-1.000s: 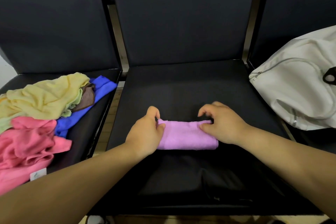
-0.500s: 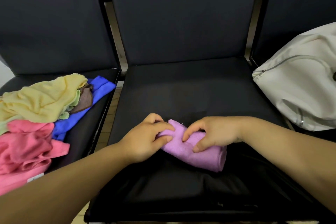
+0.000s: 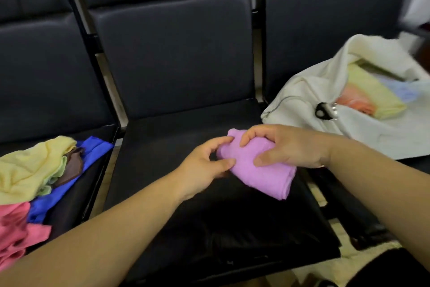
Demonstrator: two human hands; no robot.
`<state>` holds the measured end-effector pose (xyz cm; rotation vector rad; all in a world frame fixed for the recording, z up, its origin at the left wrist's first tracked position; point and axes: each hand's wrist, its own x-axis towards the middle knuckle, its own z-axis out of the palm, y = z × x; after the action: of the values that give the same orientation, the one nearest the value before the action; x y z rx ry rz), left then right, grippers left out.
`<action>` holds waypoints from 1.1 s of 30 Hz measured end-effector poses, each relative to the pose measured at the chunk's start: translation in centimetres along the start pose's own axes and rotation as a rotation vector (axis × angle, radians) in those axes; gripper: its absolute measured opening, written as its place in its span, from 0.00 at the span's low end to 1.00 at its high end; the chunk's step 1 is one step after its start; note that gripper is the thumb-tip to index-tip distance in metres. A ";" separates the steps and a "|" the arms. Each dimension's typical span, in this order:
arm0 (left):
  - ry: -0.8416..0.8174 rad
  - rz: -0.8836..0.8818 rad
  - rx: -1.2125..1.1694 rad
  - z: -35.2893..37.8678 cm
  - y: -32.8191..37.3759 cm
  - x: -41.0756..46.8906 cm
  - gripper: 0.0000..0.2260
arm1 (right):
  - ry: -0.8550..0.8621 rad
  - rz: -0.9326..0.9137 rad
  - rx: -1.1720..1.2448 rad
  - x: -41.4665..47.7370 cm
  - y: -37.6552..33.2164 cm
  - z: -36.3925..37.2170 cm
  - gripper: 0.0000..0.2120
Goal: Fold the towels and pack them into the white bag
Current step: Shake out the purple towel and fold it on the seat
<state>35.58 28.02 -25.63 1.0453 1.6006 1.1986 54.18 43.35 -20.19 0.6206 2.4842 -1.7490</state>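
Head view: folded purple towel (image 3: 263, 171) now lifted off the middle seat (image 3: 167, 147) and carried right, close to the open white bag (image 3: 302, 100), pinched in the fingers (image 3: 252, 134) of left hand (image 3: 202, 170) and right hand (image 3: 293, 147), probably ready to go in.

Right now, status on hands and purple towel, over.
Left hand and right hand grip folded purple towel. White bag open, packed towels inside. Nothing in between.

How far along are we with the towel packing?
Done: some folded towels sit inside the white bag. In hand: the left hand and right hand grip the folded purple towel, not yet bagged. Left: the unfolded heap of yellow, blue, pink towels.
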 end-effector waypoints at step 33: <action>-0.396 0.429 1.499 23.3 24.9 35.1 0.08 | 0.863 -0.124 -0.190 -9.8 19.7 -31.9 0.26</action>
<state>50.98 72.03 -10.54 2.4129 1.8731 -0.2745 76.12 75.12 -23.65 1.4808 3.2153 -1.4271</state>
